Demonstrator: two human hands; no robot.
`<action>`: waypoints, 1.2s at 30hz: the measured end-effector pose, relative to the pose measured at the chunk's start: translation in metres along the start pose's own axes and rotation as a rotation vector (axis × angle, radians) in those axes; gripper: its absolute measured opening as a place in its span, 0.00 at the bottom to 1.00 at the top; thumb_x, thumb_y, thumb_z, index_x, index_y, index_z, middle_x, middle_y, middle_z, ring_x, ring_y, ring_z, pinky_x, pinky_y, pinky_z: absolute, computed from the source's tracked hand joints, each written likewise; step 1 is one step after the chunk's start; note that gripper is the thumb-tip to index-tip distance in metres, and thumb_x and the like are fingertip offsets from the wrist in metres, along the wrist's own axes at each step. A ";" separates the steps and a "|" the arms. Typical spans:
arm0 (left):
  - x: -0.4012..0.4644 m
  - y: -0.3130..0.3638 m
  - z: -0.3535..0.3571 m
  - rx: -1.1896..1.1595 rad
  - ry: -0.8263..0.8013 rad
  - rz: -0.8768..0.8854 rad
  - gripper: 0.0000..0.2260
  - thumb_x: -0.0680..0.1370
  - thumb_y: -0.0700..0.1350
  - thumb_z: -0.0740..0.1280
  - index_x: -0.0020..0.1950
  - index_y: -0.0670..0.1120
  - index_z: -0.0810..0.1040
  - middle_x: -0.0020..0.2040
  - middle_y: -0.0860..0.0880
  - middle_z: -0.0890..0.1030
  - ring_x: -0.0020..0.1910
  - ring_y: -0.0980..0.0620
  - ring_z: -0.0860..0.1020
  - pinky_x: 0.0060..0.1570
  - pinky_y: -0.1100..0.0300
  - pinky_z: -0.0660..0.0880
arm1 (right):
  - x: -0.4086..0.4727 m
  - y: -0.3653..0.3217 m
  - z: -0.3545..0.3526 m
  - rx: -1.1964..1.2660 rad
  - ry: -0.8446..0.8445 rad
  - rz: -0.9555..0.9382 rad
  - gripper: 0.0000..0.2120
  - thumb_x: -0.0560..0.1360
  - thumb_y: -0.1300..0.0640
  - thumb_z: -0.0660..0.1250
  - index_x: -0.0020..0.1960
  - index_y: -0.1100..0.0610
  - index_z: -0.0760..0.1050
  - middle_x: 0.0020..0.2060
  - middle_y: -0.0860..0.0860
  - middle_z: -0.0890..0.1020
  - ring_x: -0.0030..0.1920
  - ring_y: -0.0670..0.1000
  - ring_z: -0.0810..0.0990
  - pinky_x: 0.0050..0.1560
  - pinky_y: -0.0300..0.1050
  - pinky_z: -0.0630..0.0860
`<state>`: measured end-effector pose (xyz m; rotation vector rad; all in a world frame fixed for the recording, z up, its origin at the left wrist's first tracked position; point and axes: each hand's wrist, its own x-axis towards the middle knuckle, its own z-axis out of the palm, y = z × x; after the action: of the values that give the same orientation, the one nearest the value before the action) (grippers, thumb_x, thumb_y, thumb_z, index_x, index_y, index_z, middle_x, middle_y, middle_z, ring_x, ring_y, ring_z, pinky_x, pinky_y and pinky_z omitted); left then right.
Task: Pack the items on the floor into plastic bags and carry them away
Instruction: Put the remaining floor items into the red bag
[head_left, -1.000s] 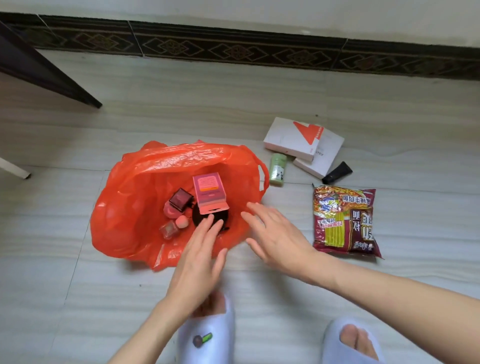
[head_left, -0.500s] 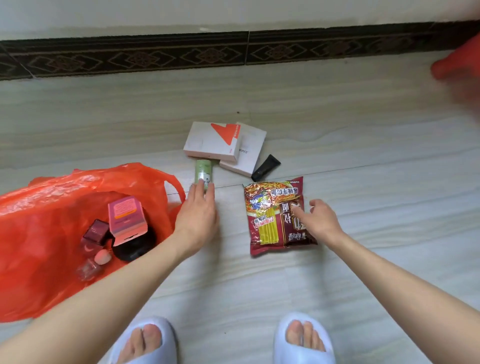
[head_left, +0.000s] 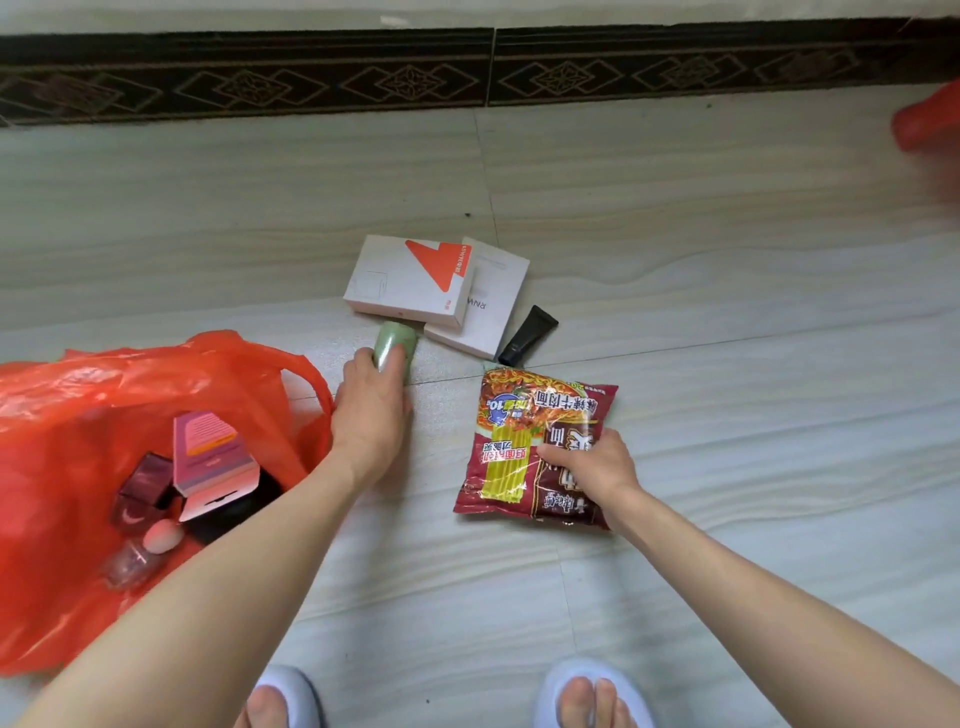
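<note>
1. Left hand (head_left: 371, 402), frame centre: fingers curled round a small green bottle (head_left: 396, 344), gripping its near end. The bottle's far end lies just beside the white box with an orange triangle (head_left: 410, 280).
2. Right hand (head_left: 589, 470), right of centre: thumb on top of the noodle packet (head_left: 530, 436), fingers curled over its right part, pinching the wrapper. Cannot tell whether the packet is lifted off the floor (head_left: 727, 312).
3. Orange plastic bag (head_left: 78, 384), left side of the frame, lies open. Inside it: pink box (head_left: 208, 452), dark red cube (head_left: 150, 475), pink sponge (head_left: 161, 535), clear bottle (head_left: 127, 564), black round item (head_left: 244, 506).
4. Above centre: the orange-triangle box rests partly on a second white box (head_left: 493, 306); a black tube (head_left: 527, 335) is just right of that one.
5. Upper right edge: a blurred orange object (head_left: 930, 122), not identifiable.
</note>
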<state>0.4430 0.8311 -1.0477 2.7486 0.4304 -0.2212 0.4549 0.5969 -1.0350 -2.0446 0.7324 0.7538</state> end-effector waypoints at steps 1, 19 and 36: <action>-0.003 0.000 0.001 -0.046 0.002 0.003 0.19 0.73 0.37 0.61 0.63 0.42 0.65 0.52 0.37 0.69 0.51 0.37 0.69 0.42 0.45 0.71 | -0.001 0.001 0.001 0.022 0.008 -0.017 0.26 0.65 0.53 0.76 0.58 0.57 0.69 0.54 0.53 0.79 0.53 0.55 0.79 0.55 0.52 0.77; -0.202 -0.055 -0.056 -0.661 0.234 -0.117 0.17 0.68 0.40 0.63 0.56 0.47 0.74 0.51 0.53 0.77 0.47 0.59 0.73 0.47 0.76 0.65 | -0.150 -0.010 0.009 -0.029 -0.549 -0.394 0.11 0.74 0.67 0.65 0.50 0.52 0.72 0.47 0.53 0.82 0.42 0.47 0.82 0.47 0.42 0.79; -0.144 -0.179 -0.093 -0.624 0.466 -0.692 0.13 0.78 0.47 0.63 0.55 0.39 0.76 0.49 0.39 0.81 0.52 0.41 0.77 0.42 0.62 0.65 | -0.176 -0.094 0.227 0.277 -0.381 -0.245 0.09 0.73 0.54 0.66 0.50 0.54 0.69 0.51 0.55 0.79 0.52 0.57 0.79 0.59 0.56 0.74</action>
<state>0.2587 0.9862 -0.9880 1.9304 1.3132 0.3459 0.3508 0.8741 -0.9721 -1.6388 0.3397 0.8175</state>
